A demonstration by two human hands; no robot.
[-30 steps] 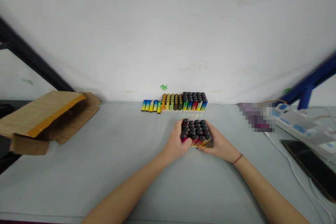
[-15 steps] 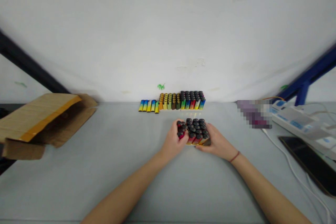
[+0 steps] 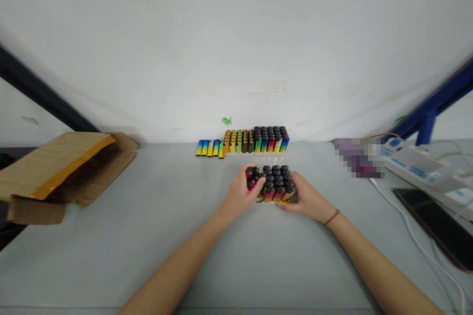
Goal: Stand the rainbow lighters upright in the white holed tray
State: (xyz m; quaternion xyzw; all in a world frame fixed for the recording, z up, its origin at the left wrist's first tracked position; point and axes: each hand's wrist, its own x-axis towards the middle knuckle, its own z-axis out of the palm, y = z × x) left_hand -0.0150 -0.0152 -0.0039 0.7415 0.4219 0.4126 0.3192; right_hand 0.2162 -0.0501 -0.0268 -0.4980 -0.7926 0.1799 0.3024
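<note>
Gripping, head view: left hand (image 3: 240, 194) has its fingers clamped round a few at the left end of a block of black-topped lighters (image 3: 279, 184), thumb across their front, while the right hand (image 3: 310, 200) has its fingers wrapped on the right end, the rest standing between. Judged light and stiff apiece, smooth enough to slip, loose as a group, so best held low at both ends with even inward pressure. Beyond the fingers stand packed rows (image 3: 239, 145), flat-lying lighters (image 3: 210, 149) farther left, on the table (image 3: 177, 206).
</note>
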